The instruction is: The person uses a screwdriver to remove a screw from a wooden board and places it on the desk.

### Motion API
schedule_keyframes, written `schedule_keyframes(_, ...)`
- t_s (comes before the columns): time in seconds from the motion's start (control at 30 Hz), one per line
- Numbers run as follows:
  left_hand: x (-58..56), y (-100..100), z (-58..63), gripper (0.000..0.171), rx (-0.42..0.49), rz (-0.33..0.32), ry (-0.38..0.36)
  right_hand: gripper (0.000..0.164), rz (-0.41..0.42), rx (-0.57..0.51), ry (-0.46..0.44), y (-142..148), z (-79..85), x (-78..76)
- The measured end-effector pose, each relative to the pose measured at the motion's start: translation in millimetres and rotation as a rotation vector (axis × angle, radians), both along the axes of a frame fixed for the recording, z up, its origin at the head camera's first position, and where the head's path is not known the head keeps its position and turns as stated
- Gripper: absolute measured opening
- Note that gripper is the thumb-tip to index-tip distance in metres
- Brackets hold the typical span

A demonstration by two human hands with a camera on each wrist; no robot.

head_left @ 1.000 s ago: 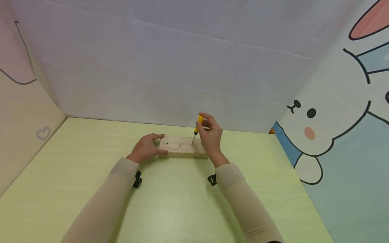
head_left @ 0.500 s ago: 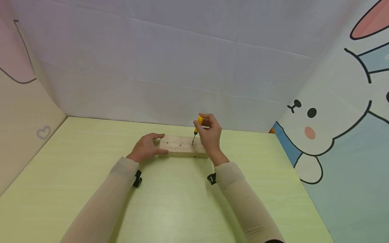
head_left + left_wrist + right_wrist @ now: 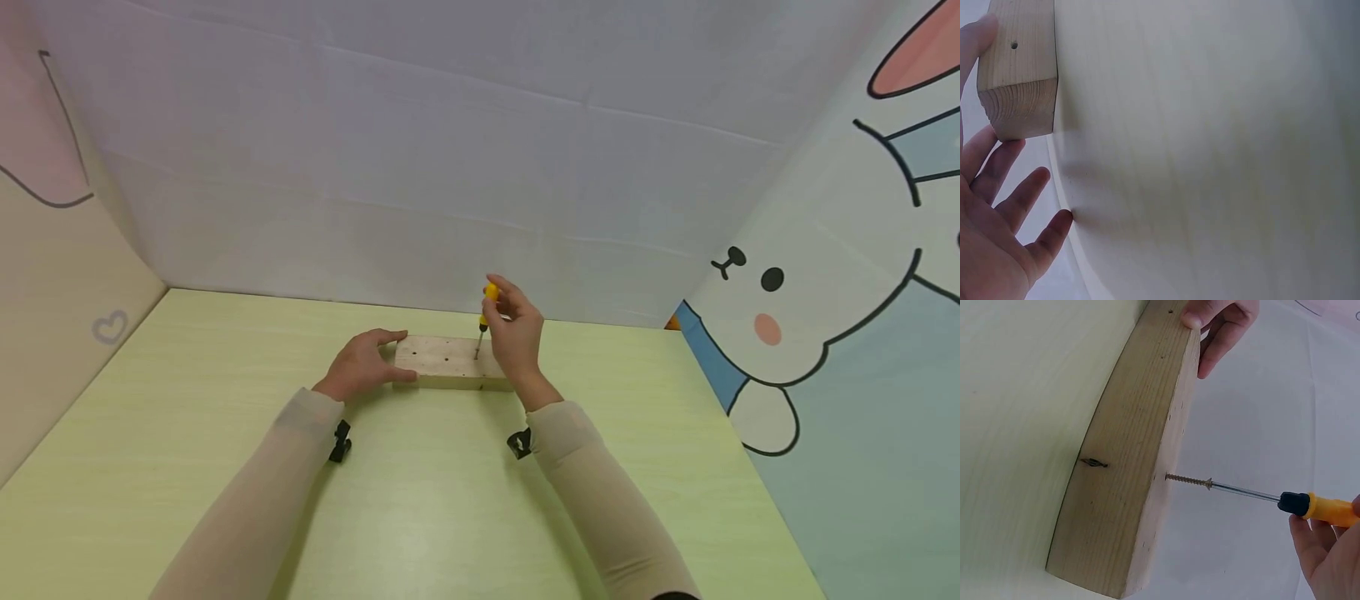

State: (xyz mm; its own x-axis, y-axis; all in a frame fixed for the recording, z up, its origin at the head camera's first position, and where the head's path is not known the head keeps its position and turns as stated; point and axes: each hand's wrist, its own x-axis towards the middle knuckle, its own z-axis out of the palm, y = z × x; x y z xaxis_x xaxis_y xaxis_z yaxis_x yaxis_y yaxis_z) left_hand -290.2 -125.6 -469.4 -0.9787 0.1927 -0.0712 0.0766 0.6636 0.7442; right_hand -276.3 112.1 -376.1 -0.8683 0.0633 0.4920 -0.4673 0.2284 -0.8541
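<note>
1. Screwdriver [image 3: 1294,503] with a yellow handle, pinched between thumb and fingers of the right hand [image 3: 520,333]; its tip meets the head of a screw [image 3: 1188,480] standing in the wooden block [image 3: 442,367].
2. Near the far edge of the worktop [image 3: 435,475], the block lies with its left end gripped by the left hand [image 3: 360,367], thumb on the near side.
3. Only the right wrist view shows bare thread and a dark mark [image 3: 1093,462]; the left wrist view reveals end grain and two fingers spread clear.
4. The right hand is raised above the block.
</note>
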Motion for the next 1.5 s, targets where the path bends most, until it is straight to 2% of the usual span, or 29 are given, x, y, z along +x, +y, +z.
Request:
schedule_keyframes(0.17,-0.5,0.1,0.0,0.083,0.0,0.006,-0.008,0.031,-0.011,0.002,-0.01,0.0,0.3,0.7)
schedule_keyframes(0.43,-0.4,1.2,0.8,0.084,-0.011,0.005,-0.011,0.028,-0.123,0.025,0.0,-1.5,2.9,2.9)
schedule_keyframes(0.97,0.4,0.9,2.5,0.083,-0.017,0.008,-0.008,0.031,-0.043,0.074,-0.004,0.9,6.5,1.8)
schedule_keyframes(1.33,-1.0,1.4,0.6,0.085,-0.011,0.007,-0.008,0.028,-0.096,0.072,0.023,0.7,2.7,3.3)
schedule_keyframes(1.5,-1.0,1.1,0.1,0.085,-0.004,0.006,-0.003,0.03,-0.081,0.06,0.04,2.5,1.4,4.8)
